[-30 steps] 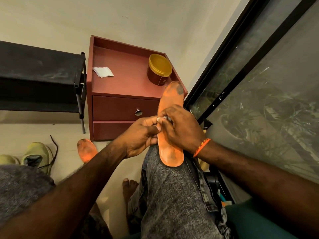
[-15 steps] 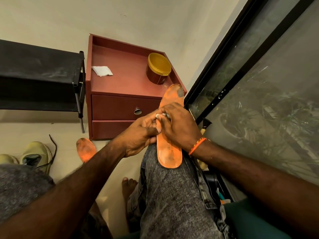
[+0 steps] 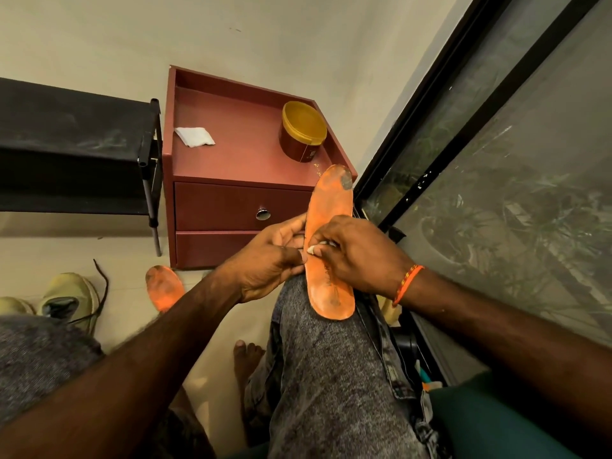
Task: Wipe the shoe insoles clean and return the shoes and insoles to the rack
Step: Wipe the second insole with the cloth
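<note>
An orange insole (image 3: 331, 207) with dark smudges lies lengthwise on my right knee. My left hand (image 3: 268, 260) grips its left edge at the middle. My right hand (image 3: 354, 253) presses a small white wipe (image 3: 313, 249) onto the insole's middle, fingers curled over it. A second orange insole (image 3: 164, 288) lies on the floor to the left. Two pale yellow-green shoes (image 3: 71, 301) sit on the floor at the far left, one with a loose dark lace. The black shoe rack (image 3: 76, 144) stands at the left against the wall.
A red-brown bedside cabinet (image 3: 245, 207) with two drawers stands ahead; on top are a folded white tissue (image 3: 194, 136) and a jar with a yellow lid (image 3: 303, 130). A dark-framed glass door (image 3: 480, 160) runs along the right. My bare foot (image 3: 246, 356) rests on the floor.
My right hand with the wipe has slid a little down the insole toward its middle, uncovering more of the upper part. The left hand keeps its hold.
</note>
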